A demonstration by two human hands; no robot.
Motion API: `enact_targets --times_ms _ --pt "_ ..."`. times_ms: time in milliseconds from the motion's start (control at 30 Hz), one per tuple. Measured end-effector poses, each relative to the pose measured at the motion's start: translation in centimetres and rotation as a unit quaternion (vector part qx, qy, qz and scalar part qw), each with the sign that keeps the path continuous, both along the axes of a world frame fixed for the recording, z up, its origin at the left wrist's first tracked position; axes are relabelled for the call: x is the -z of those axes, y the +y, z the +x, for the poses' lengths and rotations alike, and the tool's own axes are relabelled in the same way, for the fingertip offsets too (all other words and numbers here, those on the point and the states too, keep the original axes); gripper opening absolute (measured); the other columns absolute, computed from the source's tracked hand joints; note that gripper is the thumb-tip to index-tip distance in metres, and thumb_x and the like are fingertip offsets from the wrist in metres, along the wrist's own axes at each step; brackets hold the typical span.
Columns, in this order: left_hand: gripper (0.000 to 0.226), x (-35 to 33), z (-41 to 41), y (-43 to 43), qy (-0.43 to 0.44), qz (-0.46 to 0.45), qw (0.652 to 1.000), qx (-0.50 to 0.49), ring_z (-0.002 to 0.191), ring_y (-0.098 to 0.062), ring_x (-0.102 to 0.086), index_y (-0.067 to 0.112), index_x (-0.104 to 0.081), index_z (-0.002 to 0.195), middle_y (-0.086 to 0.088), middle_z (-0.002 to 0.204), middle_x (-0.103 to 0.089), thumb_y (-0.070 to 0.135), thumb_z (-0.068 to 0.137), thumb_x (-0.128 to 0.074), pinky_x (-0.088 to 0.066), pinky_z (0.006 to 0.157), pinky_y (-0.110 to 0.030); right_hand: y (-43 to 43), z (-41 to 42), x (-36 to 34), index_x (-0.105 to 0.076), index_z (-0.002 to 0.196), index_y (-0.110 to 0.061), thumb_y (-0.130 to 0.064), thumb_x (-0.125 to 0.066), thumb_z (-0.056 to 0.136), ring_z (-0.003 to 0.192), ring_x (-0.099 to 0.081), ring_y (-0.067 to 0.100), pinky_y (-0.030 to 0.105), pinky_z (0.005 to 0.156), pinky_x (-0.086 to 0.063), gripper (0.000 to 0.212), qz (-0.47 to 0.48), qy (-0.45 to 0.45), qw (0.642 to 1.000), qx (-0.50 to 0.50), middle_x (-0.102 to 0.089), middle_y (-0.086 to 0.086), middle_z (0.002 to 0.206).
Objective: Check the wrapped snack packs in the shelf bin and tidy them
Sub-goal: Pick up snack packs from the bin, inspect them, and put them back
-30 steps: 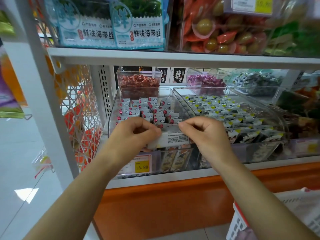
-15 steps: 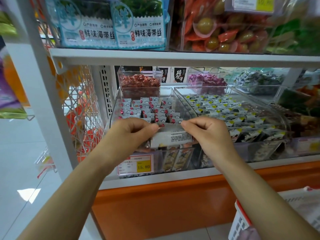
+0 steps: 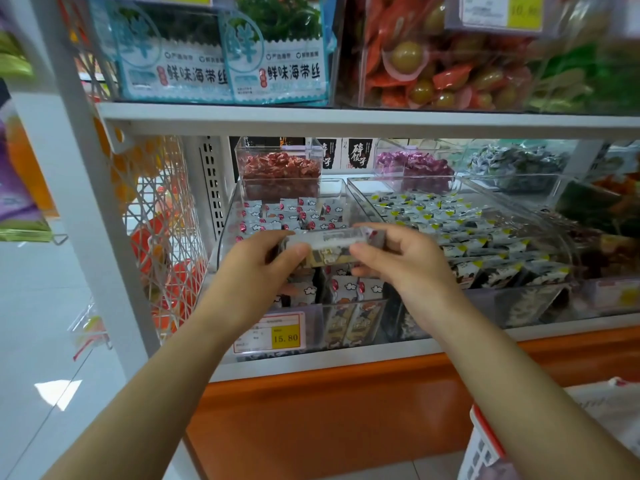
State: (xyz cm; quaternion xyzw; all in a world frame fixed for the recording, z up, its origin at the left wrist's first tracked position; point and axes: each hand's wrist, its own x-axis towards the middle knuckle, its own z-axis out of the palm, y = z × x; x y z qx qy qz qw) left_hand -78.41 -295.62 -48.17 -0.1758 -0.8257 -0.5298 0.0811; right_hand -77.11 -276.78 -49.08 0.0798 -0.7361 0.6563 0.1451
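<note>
With the left hand (image 3: 256,271), grips the left end of the snack pack (image 3: 332,247), thumb on its near face. Holds the pack level between both hands, above the front rows in the shelf bin (image 3: 227,233). With the right hand (image 3: 401,265), pinches the right end.

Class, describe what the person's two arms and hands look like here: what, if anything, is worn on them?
Both are bare. The left hand and right hand wear no gloves, and no rings show. The left arm and right arm show no sleeve, watch or bracelet up to the picture's edge.
</note>
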Motion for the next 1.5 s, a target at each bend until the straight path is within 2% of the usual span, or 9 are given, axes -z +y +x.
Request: enact_targets --times_ms 100,200,333,467,733,867,1067,1300,1500 --pt "0.046 0.0 -1.5 0.4 0.047 -0.045 0.996 -0.061 0.098 -0.009 -0.06 0.016 -0.046 0.135 -0.001 0.12 -0.06 0.038 0.094 -0.047 -0.05 0.074 -0.018 -0.1 -1.7 -1.5 -0.066 0.087 -0.013 -0.012 -0.066 0.084 0.067 -0.069 0.012 0.025 0.063 -0.059 0.003 0.022 0.026 0.997 0.065 -0.07 0.008 0.088" --pt "0.054 0.0 -4.7 1.0 0.072 -0.152 0.98 -0.104 0.127 -0.024 -0.044 0.014 -0.038 0.14 -0.007 0.142 -0.045 0.041 0.095 -0.044 -0.037 0.104 -0.04 0.0 -4.7 -3.1 -0.062 0.091 -0.002 -0.011 -0.066 0.085 0.065 -0.067 0.013 0.022 0.058 -0.056 0.011 0.046 0.043 0.992 0.11 -0.068 0.014 0.094" --pt "0.05 0.2 -9.6 2.1 0.043 -0.334 0.935 -0.107 0.125 -0.034 -0.039 0.004 -0.044 0.127 -0.019 0.133 -0.047 0.043 0.096 -0.038 -0.031 0.106 -0.047 -0.6 -9.0 -4.4 -0.057 0.101 0.009 -0.015 -0.066 0.086 0.082 -0.068 0.027 0.045 0.076 -0.056 0.03 0.115 0.041 0.983 0.134 -0.063 0.024 0.105" --pt "0.056 0.6 -13.9 2.3 0.016 -0.428 0.897 -0.11 0.13 -0.032 -0.036 0.006 -0.033 0.137 -0.017 0.139 -0.044 0.046 0.097 -0.028 -0.022 0.111 -0.052 -1.1 -12.2 -4.7 -0.049 0.07 -0.008 -0.013 -0.068 0.083 0.082 -0.069 0.023 0.044 0.076 -0.057 0.024 0.126 0.053 0.983 0.125 -0.065 0.008 0.087" --pt "0.076 1.8 -17.9 1.7 -0.038 -0.485 0.87 -0.078 0.144 -0.023 -0.01 0.018 -0.001 0.149 -0.008 0.157 -0.014 0.065 0.089 -0.007 -0.002 0.114 -0.051 -1.9 -16.6 -4.9 -0.032 0.062 -0.016 -0.014 -0.07 0.081 0.096 -0.064 0.036 0.052 0.08 -0.053 0.043 0.112 0.045 0.983 0.137 -0.063 0.02 0.091" --pt "0.08 1.7 -17.9 1.5 -0.058 -0.513 0.852 -0.089 0.144 -0.024 -0.012 0.022 0.003 0.149 -0.007 0.157 -0.014 0.069 0.085 -0.002 -0.005 0.115 -0.05 -2.9 -17.6 -5.2 -0.052 0.073 -0.008 -0.015 -0.066 0.084 0.073 -0.06 0.018 0.015 0.062 -0.051 0.02 0.152 0.076 0.975 0.14 -0.053 -0.003 0.067" --pt "0.069 1.0 -15.9 1.5 -0.05 -0.57 0.818 -0.057 0.144 -0.026 -0.008 0.034 -0.004 0.148 -0.007 0.157 -0.011 0.066 0.087 0.002 -0.005 0.115 -0.052 -5.1 -19.0 -5.1 -0.046 0.062 -0.016 -0.017 -0.065 0.086 0.067 -0.05 0.011 0.008 0.049 -0.036 0.031 0.231 0.083 0.962 0.118 -0.052 -0.004 0.067" --pt "0.08 0.7 -14.2 1.7 -0.071 -0.562 0.821 -0.069 0.145 -0.023 0.001 0.015 -0.005 0.15 -0.009 0.158 -0.007 0.066 0.088 0.0 0.005 0.114 -0.047 -6.9 -20.7 -4.4 -0.049 0.083 -0.012 -0.014 -0.063 0.087 0.078 -0.05 0.014 0.024 0.068 -0.045 0.015 0.37 0.118 0.915 0.112 -0.055 0.003 0.087" --pt "0.075 0.1 -13.2 1.7 -0.073 -0.536 0.838 -0.072 0.145 -0.025 0.004 0.011 -0.003 0.15 -0.011 0.158 -0.003 0.06 0.093 -0.009 0.004 0.115 -0.045 -8.7 -22.1 -3.2 -0.055 0.103 -0.003 -0.016 -0.065 0.085 0.086 -0.051 0.017 0.025 0.074 -0.04 0.024 0.468 0.103 0.874 0.082 -0.052 0.006 0.095"
